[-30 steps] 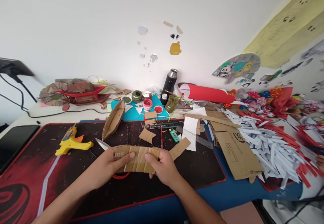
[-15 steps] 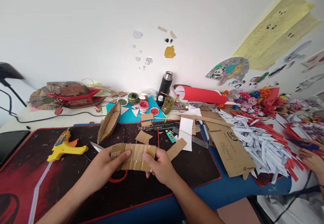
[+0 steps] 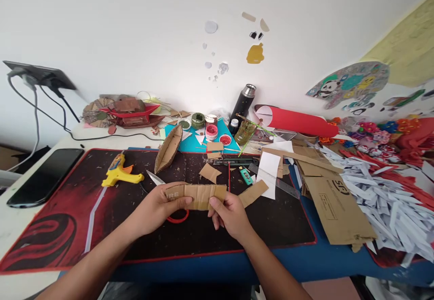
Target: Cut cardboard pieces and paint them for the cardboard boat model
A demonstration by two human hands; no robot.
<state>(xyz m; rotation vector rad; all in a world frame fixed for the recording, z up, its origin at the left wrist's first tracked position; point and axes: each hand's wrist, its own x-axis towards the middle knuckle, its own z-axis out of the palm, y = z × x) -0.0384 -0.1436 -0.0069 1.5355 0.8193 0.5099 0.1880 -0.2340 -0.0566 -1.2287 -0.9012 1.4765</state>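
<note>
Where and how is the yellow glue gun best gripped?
Probably by its handle, coming from the person's right: the yellow glue gun lies flat on the mat, its handle sticking out rightward, with the orange trigger on the far side.

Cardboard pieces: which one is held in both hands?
The creased strip with pale letters near its left end, gripped by the left hand and right hand. Others, like the plain strip and notched piece on the mat, are in neither.

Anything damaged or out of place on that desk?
The printed cardboard right of the dark mat has a ragged near corner, as if torn. Loose scraps clutter the mat. The held strip looks creased.
</note>
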